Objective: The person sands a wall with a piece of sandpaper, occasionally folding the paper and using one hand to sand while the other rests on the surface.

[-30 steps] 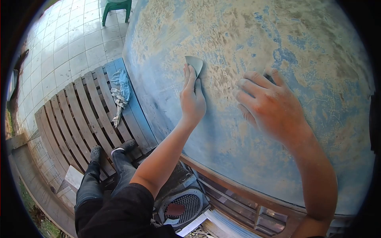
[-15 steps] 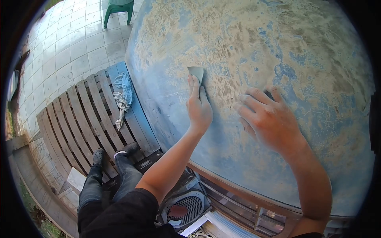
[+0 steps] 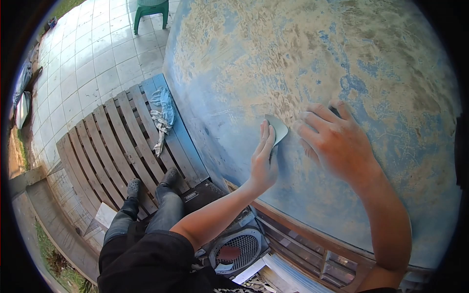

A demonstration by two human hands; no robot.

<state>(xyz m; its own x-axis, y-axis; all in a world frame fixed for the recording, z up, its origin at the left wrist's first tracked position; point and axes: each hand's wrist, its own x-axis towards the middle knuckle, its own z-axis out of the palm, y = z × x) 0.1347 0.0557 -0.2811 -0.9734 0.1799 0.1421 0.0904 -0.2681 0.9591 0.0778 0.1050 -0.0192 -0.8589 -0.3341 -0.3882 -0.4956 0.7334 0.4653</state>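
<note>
My left hand (image 3: 264, 161) has its fingers and thumb closed on a bent pale sheet of sandpaper (image 3: 279, 131), held against the worn blue wall (image 3: 234, 117). The sheet's upper part curves out beyond the fingers, while the rest is hidden by the hand. To its right, my right hand (image 3: 332, 139) leans on the wall with its fingers apart and slightly bent, dusty at the tips. I see nothing held in it, though its palm is hidden. Around both hands the surface is patchy, with beige and brown areas over blue.
I stand on a slatted wooden platform (image 3: 105, 146) with a blue edge board, where crumpled cloths (image 3: 163, 115) lie. Below the wall is a speaker (image 3: 237, 251) beside a wooden frame (image 3: 303, 249). A green stool (image 3: 151, 14) stands on the tiled floor (image 3: 97, 58).
My left hand has moved down and right along the wall with the sandpaper, closer to my right hand. The right hand stays almost in place. The view has shifted slightly.
</note>
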